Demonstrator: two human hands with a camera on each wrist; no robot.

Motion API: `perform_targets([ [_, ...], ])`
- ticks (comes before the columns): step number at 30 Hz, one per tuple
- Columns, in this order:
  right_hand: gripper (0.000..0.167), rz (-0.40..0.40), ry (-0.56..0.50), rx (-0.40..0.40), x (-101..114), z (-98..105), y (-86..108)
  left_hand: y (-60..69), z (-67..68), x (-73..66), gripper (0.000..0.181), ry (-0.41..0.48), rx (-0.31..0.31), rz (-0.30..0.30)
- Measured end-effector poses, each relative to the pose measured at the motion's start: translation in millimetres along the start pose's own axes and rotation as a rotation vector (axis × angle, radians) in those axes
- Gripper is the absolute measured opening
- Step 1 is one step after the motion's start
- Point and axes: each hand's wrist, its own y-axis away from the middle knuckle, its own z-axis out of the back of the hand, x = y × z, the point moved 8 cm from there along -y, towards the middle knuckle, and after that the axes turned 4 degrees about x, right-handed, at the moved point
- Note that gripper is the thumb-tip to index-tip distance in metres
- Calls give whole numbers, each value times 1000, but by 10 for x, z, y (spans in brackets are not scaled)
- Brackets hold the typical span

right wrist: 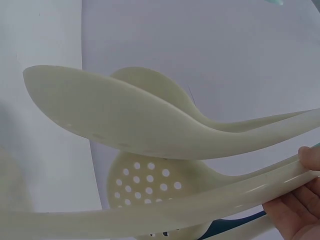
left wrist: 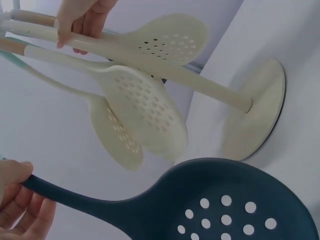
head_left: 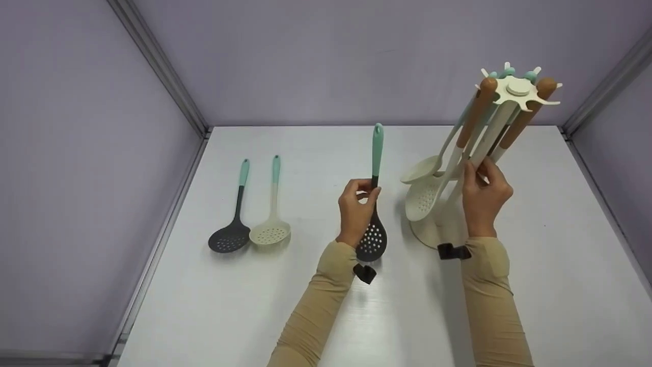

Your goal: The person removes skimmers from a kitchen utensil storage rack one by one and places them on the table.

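Note:
My left hand pinches a dark skimmer by its neck, just below the mint-green handle. Its round perforated head points down toward the wrist. To the right, my right hand holds the cream pole of a utensil stand, thumb and fingers around it. Cream utensils hang from the stand's hooked top, some with brown handles and some with mint ones. Among them are a perforated skimmer and a cream spoon-shaped head. In the right wrist view, fingers grip the pole beside these hanging heads.
On the white table, a dark skimmer and a cream skimmer lie side by side at the left, mint handles pointing away. The stand's round base rests on the table. Purple-grey walls enclose the back and sides.

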Motion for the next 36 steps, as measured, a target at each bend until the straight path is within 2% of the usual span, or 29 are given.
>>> perform_targets([
  [7,19,-15,0,-3,-7,4,2,-11,130,86,19,-4,-25,8],
  [16,20,-31,18,-2,-40,2,7,-27,236,225,20,-12,-38,53],
  [22,19,8,21,-15,-7,-5,14,-27,316,282,20,-19,-60,75],
  [26,19,27,-10,-17,3,-3,18,-32,371,306,19,-28,-77,60],
  [30,19,35,-26,-18,13,-4,18,-52,444,334,18,-38,-96,47],
  [36,19,27,-21,-19,5,-1,19,-70,543,407,18,-50,-111,73],
])
